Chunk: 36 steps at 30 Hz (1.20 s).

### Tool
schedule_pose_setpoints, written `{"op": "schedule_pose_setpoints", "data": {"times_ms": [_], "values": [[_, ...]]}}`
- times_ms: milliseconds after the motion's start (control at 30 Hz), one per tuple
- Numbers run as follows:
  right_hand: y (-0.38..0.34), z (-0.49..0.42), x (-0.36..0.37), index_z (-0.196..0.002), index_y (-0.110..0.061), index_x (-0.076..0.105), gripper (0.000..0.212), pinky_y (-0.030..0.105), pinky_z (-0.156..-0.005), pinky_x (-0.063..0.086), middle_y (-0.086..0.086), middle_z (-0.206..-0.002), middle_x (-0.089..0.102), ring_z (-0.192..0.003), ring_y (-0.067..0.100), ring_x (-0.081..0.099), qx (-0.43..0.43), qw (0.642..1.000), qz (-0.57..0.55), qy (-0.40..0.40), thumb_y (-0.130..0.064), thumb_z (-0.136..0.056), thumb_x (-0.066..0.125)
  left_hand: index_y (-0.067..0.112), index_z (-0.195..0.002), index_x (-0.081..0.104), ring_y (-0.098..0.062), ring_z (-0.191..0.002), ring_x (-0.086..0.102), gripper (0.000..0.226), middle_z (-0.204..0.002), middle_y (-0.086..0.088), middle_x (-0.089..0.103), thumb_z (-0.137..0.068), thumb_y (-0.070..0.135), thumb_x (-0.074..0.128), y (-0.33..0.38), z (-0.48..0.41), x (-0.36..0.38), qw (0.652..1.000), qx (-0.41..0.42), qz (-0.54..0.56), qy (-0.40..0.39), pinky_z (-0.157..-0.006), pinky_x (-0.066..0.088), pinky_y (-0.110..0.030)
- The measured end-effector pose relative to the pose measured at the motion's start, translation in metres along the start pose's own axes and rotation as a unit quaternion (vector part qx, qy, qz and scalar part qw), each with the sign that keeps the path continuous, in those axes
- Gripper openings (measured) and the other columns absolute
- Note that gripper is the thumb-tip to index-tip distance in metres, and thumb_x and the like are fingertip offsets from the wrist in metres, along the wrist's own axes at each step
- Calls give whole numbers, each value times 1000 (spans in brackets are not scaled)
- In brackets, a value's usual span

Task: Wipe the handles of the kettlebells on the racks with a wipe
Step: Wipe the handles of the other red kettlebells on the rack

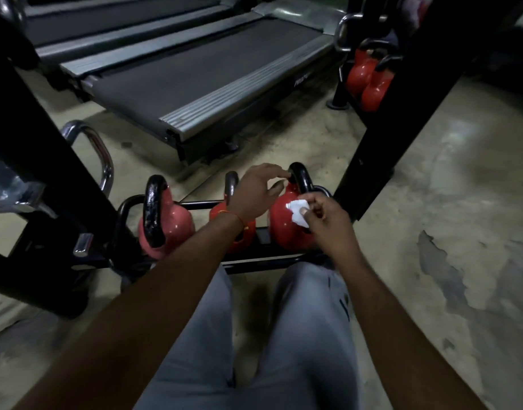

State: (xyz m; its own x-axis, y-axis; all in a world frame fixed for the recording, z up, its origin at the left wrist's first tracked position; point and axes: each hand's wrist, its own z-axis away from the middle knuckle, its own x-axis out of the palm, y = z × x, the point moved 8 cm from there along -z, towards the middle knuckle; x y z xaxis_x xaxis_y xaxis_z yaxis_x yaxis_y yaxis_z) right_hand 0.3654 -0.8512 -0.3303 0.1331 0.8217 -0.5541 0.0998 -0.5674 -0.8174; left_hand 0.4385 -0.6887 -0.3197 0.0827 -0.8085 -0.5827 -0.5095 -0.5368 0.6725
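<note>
**Wipe at the right-hand kettlebell, handle not yet covered**

You are crouched in front of the low rack (266,259), which sits near the floor (449,179).

Your right hand (325,221) pinches the wipe (297,213) between thumb and fingertips, so that grip is closed on it. The wipe is white and crumpled. It lies against the red body of the right-hand kettlebell (281,232), just below its black handle (301,176).

Your left hand (256,191) reaches across with fingers loosely spread and the forefinger touching the top of that handle. That grip is open and holds nothing.

Step in hand, as I judge it: starting on this kettlebell's handle. The wipe is on the ball, not on the loop. The next move calls for bringing the wipe up onto the handle and wrapping it round the bar. Then run it over the top and down both sides, with the left hand steadying the bell so it does not rock on the rails.

Count:
- Three kettlebells on the low rack: the left-hand kettlebell (177,224), the middle kettlebell (219,211), and the one under your hands.
- Two far kettlebells (369,81), also red, at top right. Others may be hidden behind the post.
- One wipe.
- Two treadmills (195,75) behind.

I cannot tell whether the other handles are already wiped.
</note>
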Motion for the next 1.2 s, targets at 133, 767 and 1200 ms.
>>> {"op": "schedule_pose_setpoints", "data": {"times_ms": [133,767,1200], "values": [[2,-30,-27,-109,-17,65,21,35,-81,53,3,-99,67,-91,20,65,-51,996,66,38,-14,-88,63,18,-105,75,-2,-102,59,18,-109,3,70,-89,17,67,8,-21,19,997,-51,55,17,-95,43,-16],[24,23,6,-98,-11,75,15,35,-84,46,7,-106,57,-99,24,52,-220,949,194,117,-4,-85,72,27,-111,73,-9,-111,60,23,-116,7,69,-90,31,67,-9,-30,45,993,-113,2,-42,-96,44,-25],[49,43,-3,-109,-10,69,18,33,-92,52,2,-116,61,-109,13,59,-73,979,-10,189,-5,-92,67,23,-113,72,-3,-111,55,24,-122,3,67,-90,28,68,-5,-29,42,992,-120,-2,-46,-87,33,-11]]}}
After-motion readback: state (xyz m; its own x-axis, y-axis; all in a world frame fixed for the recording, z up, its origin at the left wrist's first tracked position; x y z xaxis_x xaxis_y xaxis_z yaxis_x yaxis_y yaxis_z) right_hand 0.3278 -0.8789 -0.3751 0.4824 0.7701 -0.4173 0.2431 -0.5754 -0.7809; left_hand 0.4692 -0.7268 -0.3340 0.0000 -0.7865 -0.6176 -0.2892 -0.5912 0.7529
